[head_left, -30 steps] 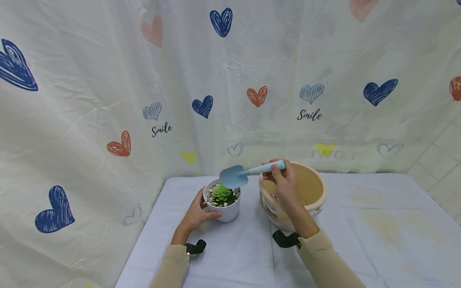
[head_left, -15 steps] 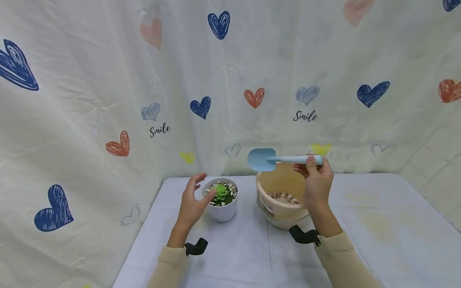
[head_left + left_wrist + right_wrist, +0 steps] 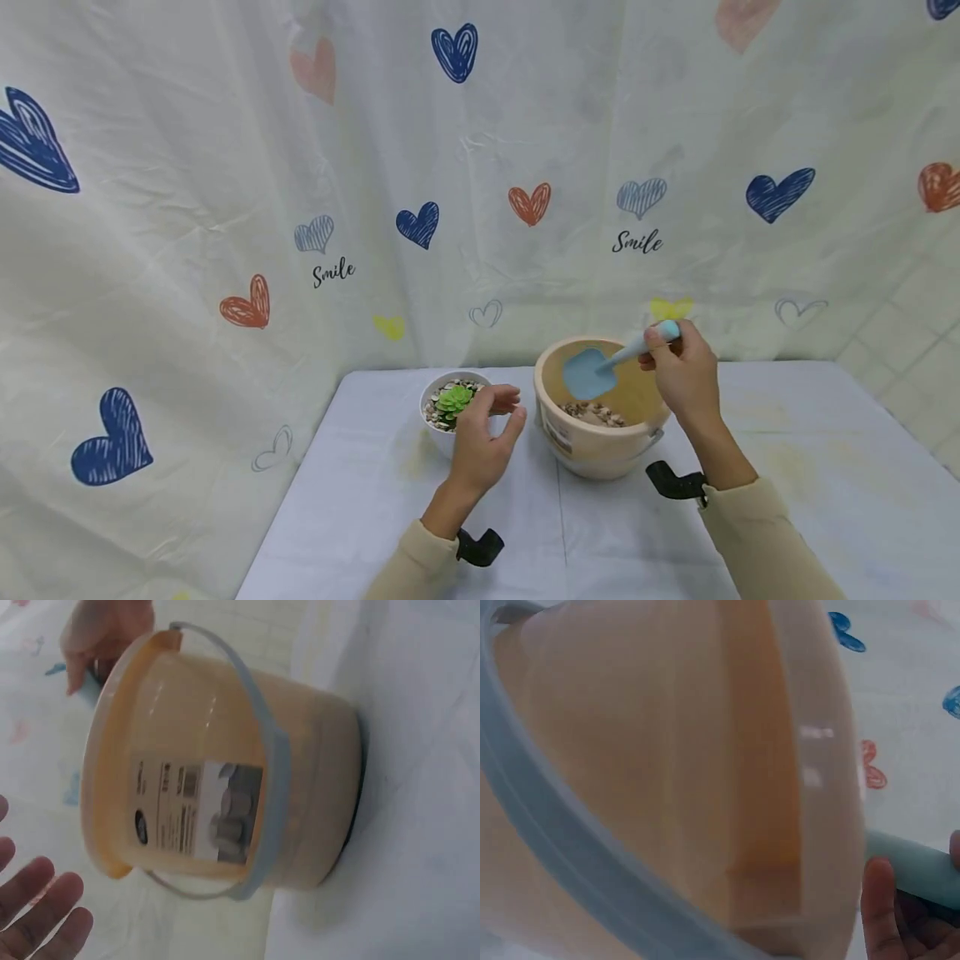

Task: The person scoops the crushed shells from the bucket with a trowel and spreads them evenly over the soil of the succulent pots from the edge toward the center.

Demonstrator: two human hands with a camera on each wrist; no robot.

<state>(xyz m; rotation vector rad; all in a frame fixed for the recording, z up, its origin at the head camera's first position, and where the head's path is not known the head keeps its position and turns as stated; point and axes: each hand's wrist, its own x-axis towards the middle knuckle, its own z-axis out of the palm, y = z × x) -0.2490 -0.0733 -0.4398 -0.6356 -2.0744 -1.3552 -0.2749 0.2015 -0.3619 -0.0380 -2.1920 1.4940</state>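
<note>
My right hand (image 3: 687,375) grips the handle of a light blue trowel (image 3: 588,374), whose blade hangs tilted inside the mouth of a cream bucket (image 3: 603,450). Brown and white pebbles (image 3: 592,413) lie at the bottom of that bucket. In the right wrist view the fingers (image 3: 880,900) curl round the trowel's pale handle (image 3: 915,868). Between the bucket and a white pot (image 3: 441,440) is my left hand (image 3: 483,446), fingers loosely bent and holding nothing. It partly hides the pot, which bears a green succulent (image 3: 454,401) among pebbles.
A grey-blue bail handle (image 3: 274,802) hangs down the bucket's side, near a printed label (image 3: 199,806). The table (image 3: 337,500) has a white cloth. Behind it hangs a white curtain (image 3: 555,108) with printed hearts.
My left hand has let go of the white pot and moved right toward the bucket. The right hand has carried the trowel rightward from over the plant, and its blade has dipped into the bucket's mouth.
</note>
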